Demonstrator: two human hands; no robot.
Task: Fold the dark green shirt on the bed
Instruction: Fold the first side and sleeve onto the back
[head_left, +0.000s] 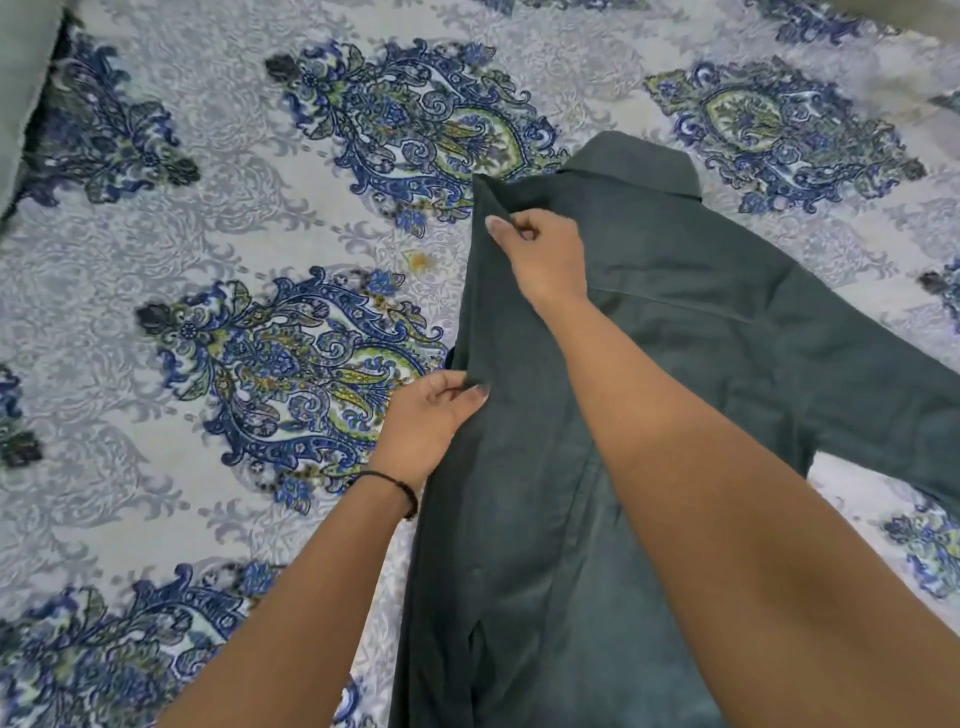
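Observation:
The dark green shirt (691, 332) lies back-up on the bed, collar toward the far side, one sleeve stretched out to the right. Its left side is turned over inward, making a straight folded edge. My right hand (540, 249) pinches that folded edge near the shoulder, just below the collar. My left hand (434, 421), with a dark thread band on the wrist, pinches the same edge lower down, about mid-body. The shirt's hem runs out of view at the bottom.
The bed (208, 234) is covered by a grey-white sheet printed with large blue and green paisley medallions. A small orange stain (420, 261) marks the sheet left of the shirt. A grey-green surface (23, 78) stands at the far left corner.

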